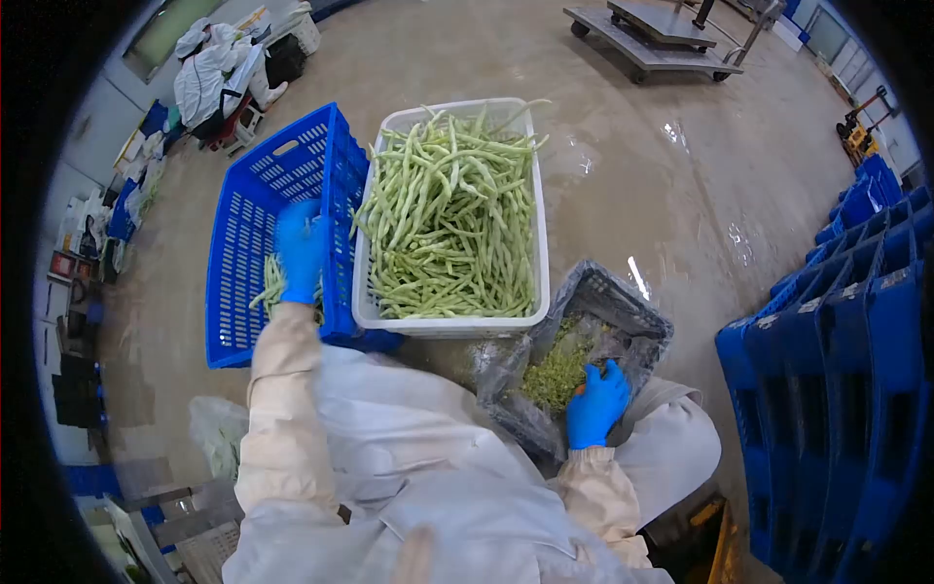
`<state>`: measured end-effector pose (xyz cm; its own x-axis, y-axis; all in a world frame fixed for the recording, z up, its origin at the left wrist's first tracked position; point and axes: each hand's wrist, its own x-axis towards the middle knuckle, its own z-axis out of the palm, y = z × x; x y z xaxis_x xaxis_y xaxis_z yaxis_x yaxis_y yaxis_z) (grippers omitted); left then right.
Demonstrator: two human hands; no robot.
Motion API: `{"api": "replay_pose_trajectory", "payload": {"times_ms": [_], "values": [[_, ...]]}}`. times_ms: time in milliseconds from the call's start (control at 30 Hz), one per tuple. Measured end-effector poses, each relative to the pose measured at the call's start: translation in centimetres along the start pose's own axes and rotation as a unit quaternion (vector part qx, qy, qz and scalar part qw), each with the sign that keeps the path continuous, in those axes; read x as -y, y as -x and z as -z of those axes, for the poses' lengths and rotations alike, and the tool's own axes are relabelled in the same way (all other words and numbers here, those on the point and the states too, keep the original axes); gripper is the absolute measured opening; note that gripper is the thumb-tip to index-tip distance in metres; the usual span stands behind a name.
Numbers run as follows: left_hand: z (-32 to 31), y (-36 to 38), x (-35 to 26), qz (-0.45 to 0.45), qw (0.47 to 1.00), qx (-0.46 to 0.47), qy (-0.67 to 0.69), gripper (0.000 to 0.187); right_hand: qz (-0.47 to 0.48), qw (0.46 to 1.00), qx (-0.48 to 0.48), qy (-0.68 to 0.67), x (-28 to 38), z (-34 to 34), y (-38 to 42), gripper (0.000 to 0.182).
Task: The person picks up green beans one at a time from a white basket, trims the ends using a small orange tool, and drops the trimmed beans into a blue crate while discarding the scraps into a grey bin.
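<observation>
A white crate [541, 243] is heaped with long pale green beans [452, 214]. Left of it stands a blue perforated crate [231, 282] with a few beans [273, 282] at its bottom. My left hand [300, 251], in a blue glove, reaches into the blue crate above those beans; its fingers are blurred. On the right, a lined bin [632, 316] contains small green trimmings [556, 375]. Over the bin's near side is my right hand [597, 401], also blue-gloved, with fingers curled around something small and orange, mostly hidden.
Stacked blue pallets or crates [846, 389] line the right side. A metal platform cart [652, 44] stands on the wet floor at the top. A person in white [204, 88] sits at the upper left. A clear plastic bag [216, 428] lies at lower left.
</observation>
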<state>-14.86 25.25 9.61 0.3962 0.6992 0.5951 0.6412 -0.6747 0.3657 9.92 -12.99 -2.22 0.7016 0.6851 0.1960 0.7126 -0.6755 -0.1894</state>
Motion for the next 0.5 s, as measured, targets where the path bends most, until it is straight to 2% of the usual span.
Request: {"api": "replay_pose_trajectory", "payload": {"times_ms": [33, 67, 100, 167, 200, 233, 267, 300, 367, 433, 500], "values": [[-7.1, 2.2, 3.6, 0.034, 0.996, -0.004, 0.082, 0.015, 0.012, 0.999, 0.0, -0.032, 0.5, 0.0, -0.3, 0.028], [-10.3, 2.4, 1.9, -0.121, 0.976, 0.149, -0.104, 0.012, 0.023, 0.998, 0.0, -0.064, 0.9, -0.1, -0.5, 0.03], [-14.8, 4.1, 1.7, -0.13, 0.966, 0.207, -0.08, 0.018, 0.02, 0.998, -0.002, -0.058, 1.0, -0.6, -0.6, 0.03], [-20.2, 5.6, -1.1, -0.214, 0.9, 0.31, -0.218, 0.016, 0.064, 0.982, 0.03, -0.178, 1.0, -1.7, -0.7, 0.03], [-22.9, 6.6, -0.8, -0.22, 0.902, 0.306, -0.208, 0.016, 0.058, 0.984, 0.024, -0.169, 1.0, -2.0, -0.9, 0.03], [-25.6, 7.7, -0.3, -0.22, 0.878, 0.334, -0.265, 0.015, 0.06, 0.976, 0.032, -0.206, 1.1, -2.3, -0.7, 0.03], [-27.2, 8.2, -0.4, -0.22, 0.847, 0.362, -0.32, 0.014, 0.06, 0.967, 0.042, -0.242, 1.3, -2.3, -0.5, 0.029], [-28.4, 8.7, -0.2, -0.23, 0.848, 0.367, -0.307, 0.014, 0.046, 0.971, 0.042, -0.232, 1.3, -2.3, -0.4, 0.029], [-29.4, 9.6, -0.2, -0.215, 0.836, 0.375, -0.337, 0.012, 0.031, 0.962, 0.107, -0.25, 1.7, -1.8, -0.5, 0.026], [-28.7, 10.1, -0.4, -0.225, 0.835, 0.365, -0.346, 0.012, 0.033, 0.964, 0.11, -0.241, 2.0, -1.5, -0.1, 0.024], [-26.3, 9.1, -1.2, -0.21, 0.831, 0.355, -0.373, 0.012, 0.123, 0.959, 0.164, -0.197, 2.0, -1.6, 0.6, 0.025]]}}
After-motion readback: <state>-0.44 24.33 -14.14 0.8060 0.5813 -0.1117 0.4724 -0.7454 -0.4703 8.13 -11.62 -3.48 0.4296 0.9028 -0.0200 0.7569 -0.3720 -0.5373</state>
